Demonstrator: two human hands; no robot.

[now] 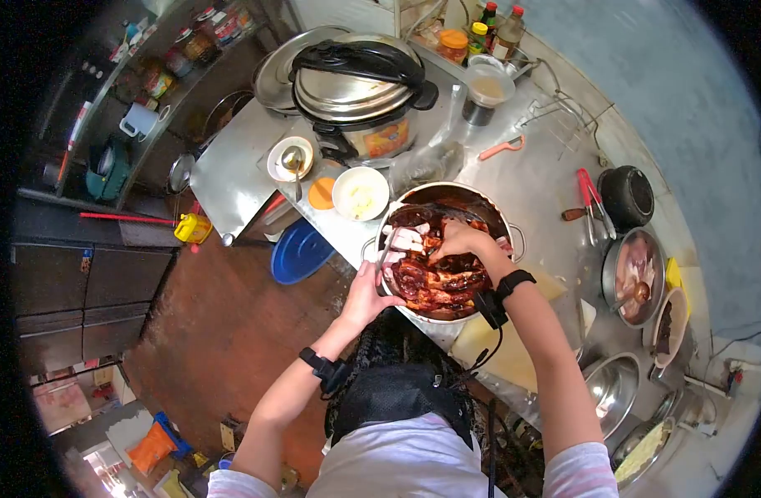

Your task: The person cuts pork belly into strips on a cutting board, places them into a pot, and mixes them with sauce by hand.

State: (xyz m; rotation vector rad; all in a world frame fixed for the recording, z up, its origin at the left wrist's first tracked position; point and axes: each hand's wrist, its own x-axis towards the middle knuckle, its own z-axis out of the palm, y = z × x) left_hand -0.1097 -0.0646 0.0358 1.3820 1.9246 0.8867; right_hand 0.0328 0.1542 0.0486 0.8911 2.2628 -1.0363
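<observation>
A wide metal pot [520,241] with side handles stands at the counter's near edge. Dark red sauce coats the meat strips [430,286] inside it, and paler pieces [407,239] lie at the left. My right hand [463,239] reaches down into the pot, fingers curled into the sauced meat and partly hidden by it. At the pot's left side, my left hand [368,297] grips the rim, thumb lying along the near edge. A thin grey utensil [386,247] leans at the rim just above the left fingers.
Behind the pot are a white bowl [360,194], a bowl with a ladle [290,158], a plastic bag [426,166] and a large pressure cooker [360,95]. To the right lie a peeler [502,148], red-handled tongs [595,203], a pan of meat [635,278] and a steel bowl [610,394].
</observation>
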